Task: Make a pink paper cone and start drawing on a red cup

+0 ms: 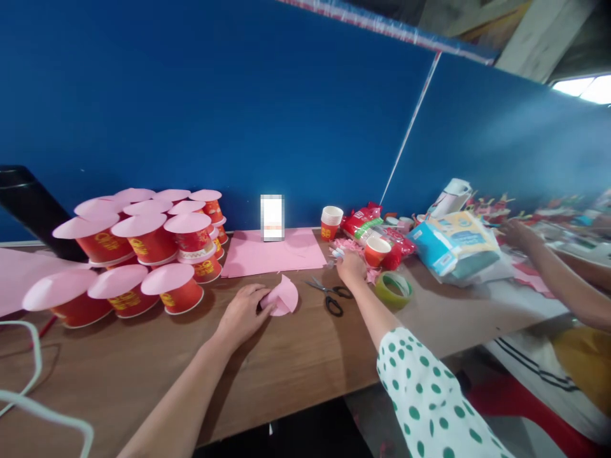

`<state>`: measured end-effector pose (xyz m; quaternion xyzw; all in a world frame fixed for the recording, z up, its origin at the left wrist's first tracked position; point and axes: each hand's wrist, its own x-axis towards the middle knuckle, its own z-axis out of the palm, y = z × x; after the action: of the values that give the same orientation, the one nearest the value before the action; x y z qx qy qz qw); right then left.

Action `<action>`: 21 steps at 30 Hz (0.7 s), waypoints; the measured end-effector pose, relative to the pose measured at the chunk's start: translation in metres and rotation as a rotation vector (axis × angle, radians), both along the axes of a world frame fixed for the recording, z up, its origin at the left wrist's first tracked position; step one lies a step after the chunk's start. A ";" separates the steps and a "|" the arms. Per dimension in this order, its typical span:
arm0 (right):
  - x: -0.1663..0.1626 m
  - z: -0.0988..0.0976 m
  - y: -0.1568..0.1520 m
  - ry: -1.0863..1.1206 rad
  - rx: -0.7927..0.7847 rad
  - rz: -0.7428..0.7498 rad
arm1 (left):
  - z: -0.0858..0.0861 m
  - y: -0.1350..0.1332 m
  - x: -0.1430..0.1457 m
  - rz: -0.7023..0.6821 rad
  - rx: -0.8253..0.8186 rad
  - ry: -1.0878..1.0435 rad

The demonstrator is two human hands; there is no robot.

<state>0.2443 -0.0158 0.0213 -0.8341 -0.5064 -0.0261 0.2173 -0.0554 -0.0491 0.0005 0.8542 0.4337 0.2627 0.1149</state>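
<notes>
My left hand [244,313] is closed on the near-left edge of a pink paper disc [285,296], which has a cut wedge and a flap standing up. Reaching across the table, my right hand [352,270] has its fingers at a heap of pink paper scraps [347,244]; a small white and bluish thing [337,253] shows at the fingertips, too small to name. Between the hands lie black-handled scissors [333,298], blades spread. A roll of tape [393,290] rests just right of my right wrist, and an orange paper cup [377,253] stands behind it.
Red paper cups [147,245] topped with pink cones stand stacked at left. Pink sheets [277,257] and a phone [272,217] are by the blue wall [229,114]. More cups [331,222], a red bag [367,222] and a tissue pack [456,245] lie right, near another person's arm [548,270].
</notes>
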 end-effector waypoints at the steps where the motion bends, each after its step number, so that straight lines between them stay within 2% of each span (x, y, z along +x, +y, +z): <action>1: -0.003 0.001 -0.002 -0.004 0.046 0.016 | 0.001 0.000 0.000 -0.009 -0.011 -0.017; 2: -0.008 0.001 -0.005 -0.012 0.106 0.053 | 0.001 -0.001 0.001 -0.013 -0.026 -0.038; 5: -0.031 0.004 -0.015 0.059 0.256 0.323 | 0.003 -0.003 0.003 -0.002 -0.095 -0.117; 10: -0.072 0.007 -0.034 0.546 0.204 0.844 | 0.010 -0.003 0.006 0.019 -0.251 -0.414; 12: -0.080 0.008 -0.039 0.704 0.155 0.979 | 0.014 -0.001 0.008 0.030 -0.328 -0.569; 14: -0.082 0.009 -0.042 0.834 0.109 1.034 | 0.018 0.000 0.010 0.032 -0.442 -0.694; 16: -0.081 0.008 -0.041 0.967 0.060 1.020 | 0.025 0.001 0.014 0.054 -0.564 -0.807; 18: -0.080 0.006 -0.039 1.130 0.013 0.948 | 0.033 0.001 0.018 0.077 -0.676 -0.930; 21: -0.078 0.002 -0.036 1.377 -0.024 0.815 | 0.045 0.001 0.026 0.028 -0.871 -1.089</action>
<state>0.1666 -0.0517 0.0232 -0.4145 -0.5235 0.5817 0.4646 -0.0295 -0.0480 0.0459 0.4714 0.3912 0.4571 0.6448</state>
